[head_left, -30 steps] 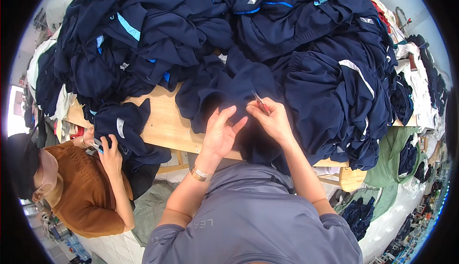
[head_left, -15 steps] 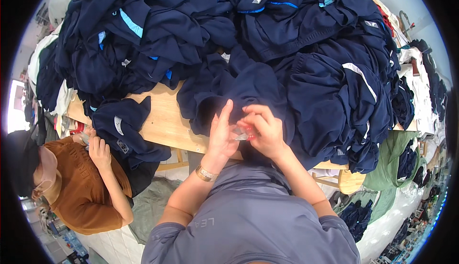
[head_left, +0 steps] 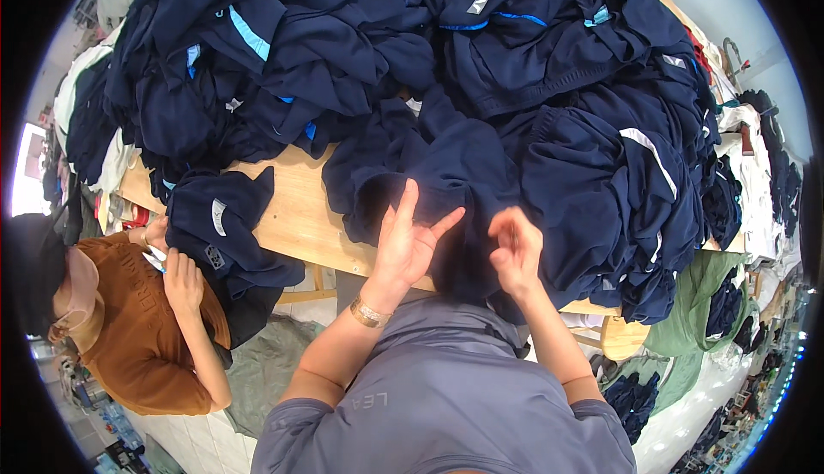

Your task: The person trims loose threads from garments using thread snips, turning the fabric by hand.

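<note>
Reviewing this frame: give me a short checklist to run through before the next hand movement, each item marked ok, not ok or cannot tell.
1. Left hand free: ok; open, with nothing visible in it.
2. Right hand free: cannot tell; it is blurred with curled fingers.
3. Hands clear of each other: ok; a gap shows between them.
4. Navy garment before the hands lying flat: not ok; it is rumpled.
5. Wooden table visible beside that garment: ok; bare wood shows to its left.
6. Co-worker's hand out of the way: ok; it is off to the left, at another navy piece.
</note>
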